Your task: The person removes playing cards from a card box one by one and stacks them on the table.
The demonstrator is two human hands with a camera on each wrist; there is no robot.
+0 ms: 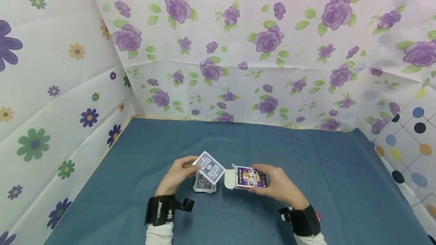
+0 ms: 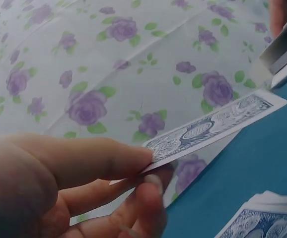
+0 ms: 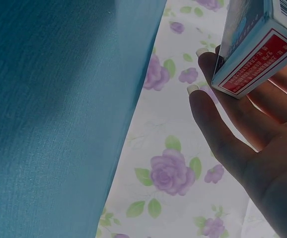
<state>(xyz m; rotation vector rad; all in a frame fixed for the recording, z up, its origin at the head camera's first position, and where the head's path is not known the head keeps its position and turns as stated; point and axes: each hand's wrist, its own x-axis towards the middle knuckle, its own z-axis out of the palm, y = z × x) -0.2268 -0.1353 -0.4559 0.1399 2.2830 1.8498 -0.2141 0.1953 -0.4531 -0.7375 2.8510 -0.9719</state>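
Note:
Between thumb and fingers my left hand (image 1: pixel 178 174) pinches a playing card (image 1: pixel 209 167), its dark blue patterned back facing up. In the left wrist view the card (image 2: pixel 208 126) appears nearly edge-on, one corner pointing at the card box. Partly under it in the head view lies a stack of cards (image 1: pixel 204 184) on the table, backs up and slightly uneven. My right hand (image 1: pixel 281 184) holds a purple and gold card box (image 1: pixel 251 177) on its side. The box's white flap (image 1: pixel 229 179) is open toward the left hand, beside the card's edge.
A blue cloth (image 1: pixel 163 135) covers the table. Behind it hangs a floral sheet (image 1: pixel 211 48), with another flowered sheet (image 1: pixel 64 109) at the left and a dotted one (image 1: pixel 408 154) at the right. Black straps (image 1: pixel 165 210) are around both wrists.

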